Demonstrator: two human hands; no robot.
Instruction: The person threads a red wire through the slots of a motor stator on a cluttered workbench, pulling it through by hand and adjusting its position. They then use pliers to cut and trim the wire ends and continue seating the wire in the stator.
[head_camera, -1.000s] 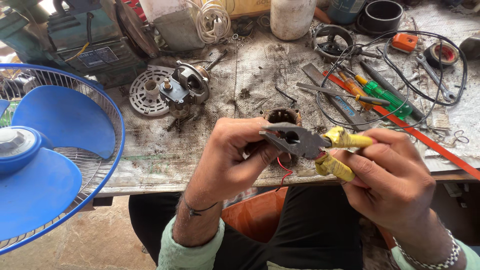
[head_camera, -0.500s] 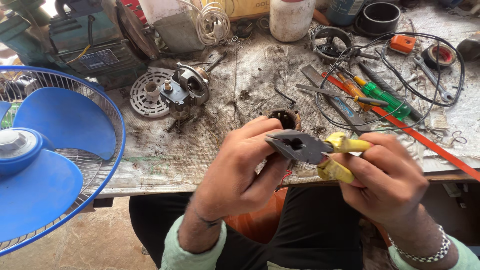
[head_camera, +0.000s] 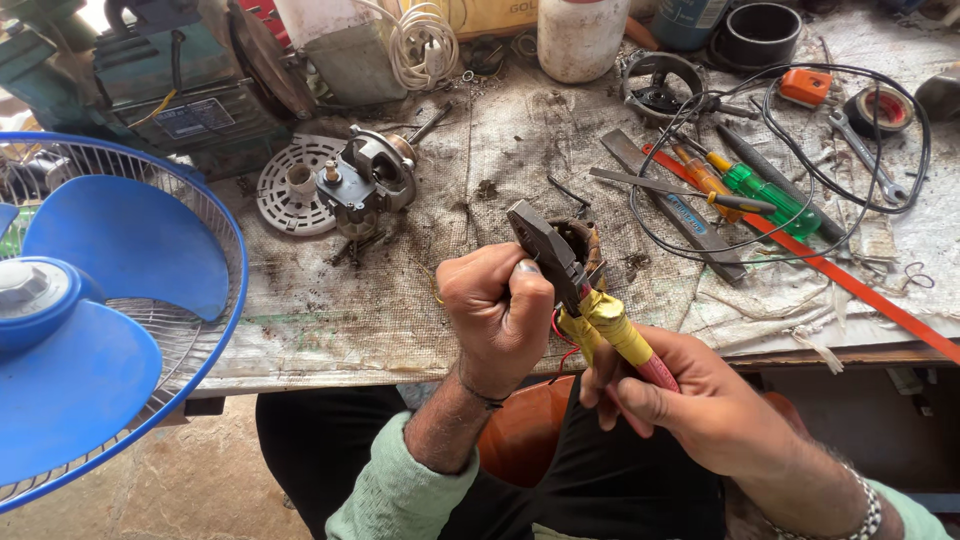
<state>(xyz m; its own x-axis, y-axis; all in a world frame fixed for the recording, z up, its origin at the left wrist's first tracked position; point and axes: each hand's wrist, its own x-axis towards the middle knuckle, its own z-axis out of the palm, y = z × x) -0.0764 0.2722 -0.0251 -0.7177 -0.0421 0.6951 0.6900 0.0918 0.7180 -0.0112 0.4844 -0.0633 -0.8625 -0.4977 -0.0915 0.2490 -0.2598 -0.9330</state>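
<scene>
Over on the left stands a blue fan (head_camera: 90, 330) with its wire guard, close to the edge of the counter (head_camera: 400, 300). Next on the dirty counter lie a round white grille (head_camera: 290, 190) and a small grey motor part (head_camera: 365, 180), side by side. Near the middle, above the counter's front edge, the left hand (head_camera: 495, 315) is closed in a fist around a small part with thin red wires (head_camera: 562, 340) hanging out below it; the part itself is mostly hidden. Just to its right, the pliers (head_camera: 565, 275) point up and away, their dark nose beside a round copper-wound coil (head_camera: 580, 240). The right hand (head_camera: 690, 405) grips the pliers' yellow handles tightly. Farther right lie a green-handled screwdriver (head_camera: 765, 195), a black cable (head_camera: 800, 150) and a long red strip (head_camera: 850, 285).
</scene>
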